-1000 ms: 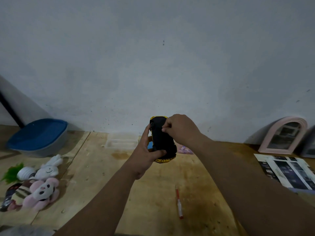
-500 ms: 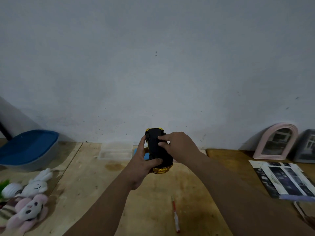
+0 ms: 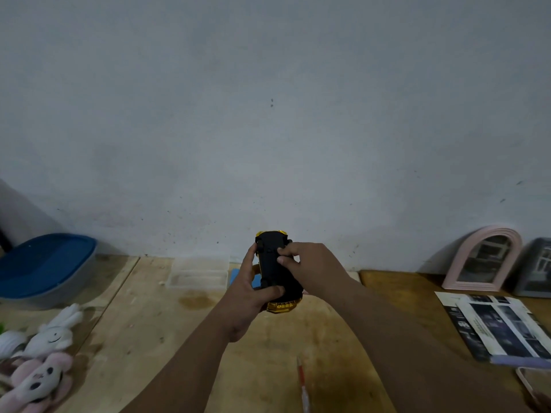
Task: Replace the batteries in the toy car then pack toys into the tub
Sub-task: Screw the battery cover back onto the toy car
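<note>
Your left hand (image 3: pixel 249 289) wraps the toy car (image 3: pixel 275 269) from below, belly up, thumb across its near end. Your right hand (image 3: pixel 310 268) pinches at the black underside, fingertips (image 3: pixel 281 254) pressed near its far end. No readable lettering shows.

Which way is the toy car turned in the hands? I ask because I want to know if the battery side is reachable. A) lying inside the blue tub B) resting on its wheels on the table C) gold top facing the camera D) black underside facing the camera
D: the toy car shows its black underside, with gold trim only at its ends, held off the table between left hand and right hand.
</note>
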